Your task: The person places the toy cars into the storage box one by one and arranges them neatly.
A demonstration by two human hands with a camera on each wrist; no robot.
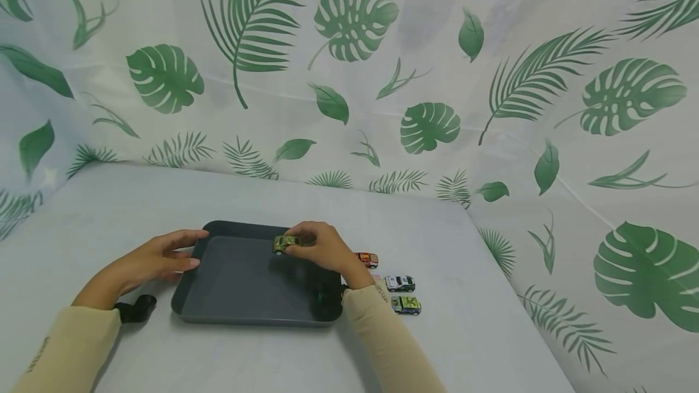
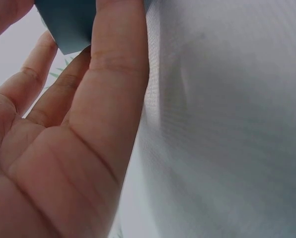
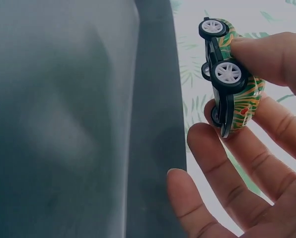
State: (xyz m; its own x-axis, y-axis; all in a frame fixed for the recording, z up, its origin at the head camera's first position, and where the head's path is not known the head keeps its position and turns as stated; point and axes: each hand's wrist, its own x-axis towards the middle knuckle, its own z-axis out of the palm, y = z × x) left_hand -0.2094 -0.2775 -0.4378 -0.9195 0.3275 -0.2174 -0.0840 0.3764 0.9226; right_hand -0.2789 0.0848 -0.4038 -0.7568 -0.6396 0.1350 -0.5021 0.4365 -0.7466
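The right hand (image 1: 322,248) has the camouflage toy car (image 1: 285,244) pinched by its body, above the tray (image 1: 235,296)! Light and stiff, I'd say, maybe slick: take the flanks, off those rolling wheels (image 3: 228,73). Farther left, the left hand (image 1: 164,256) spreads straight fingers against the tray's rim.

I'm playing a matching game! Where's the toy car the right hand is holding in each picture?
Head: the toy car is slightly left of centre, below the middle, in the right hand.
Left wrist: not in it.
Right wrist: upper right, in the same hand.
Shared landmark: the dark grey tray, with just a corner at the top in the left wrist view.
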